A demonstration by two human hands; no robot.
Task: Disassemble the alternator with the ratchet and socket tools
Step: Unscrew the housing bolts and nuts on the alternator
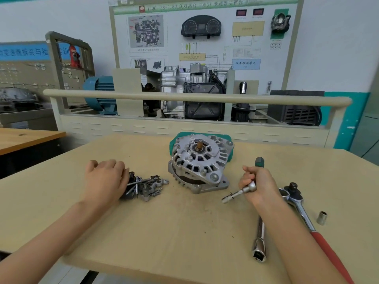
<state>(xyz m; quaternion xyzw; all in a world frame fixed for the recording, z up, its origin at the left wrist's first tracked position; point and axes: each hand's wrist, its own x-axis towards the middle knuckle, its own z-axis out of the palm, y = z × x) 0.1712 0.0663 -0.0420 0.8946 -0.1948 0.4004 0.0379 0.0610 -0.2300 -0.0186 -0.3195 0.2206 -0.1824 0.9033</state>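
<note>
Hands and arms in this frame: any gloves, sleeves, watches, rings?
None visible. Both the left hand and right hand are bare, no gloves. Forearms are uncovered down to the frame edge, no sleeve cuffs showing. No watch, band or ring can be seen on wrists or fingers.

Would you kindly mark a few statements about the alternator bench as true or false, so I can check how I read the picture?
1. The right hand grips a small ratchet with a dark handle. True.
2. The alternator lies to the left of the pile of removed parts. False: it lies to the right of the pile.
3. The left hand rests at the pile of removed parts. True.
4. The red-handled ratchet is held in the left hand. False: it lies on the table, beside the right forearm.
5. A loose small socket stands on the table right of the red-handled ratchet. True.
</note>
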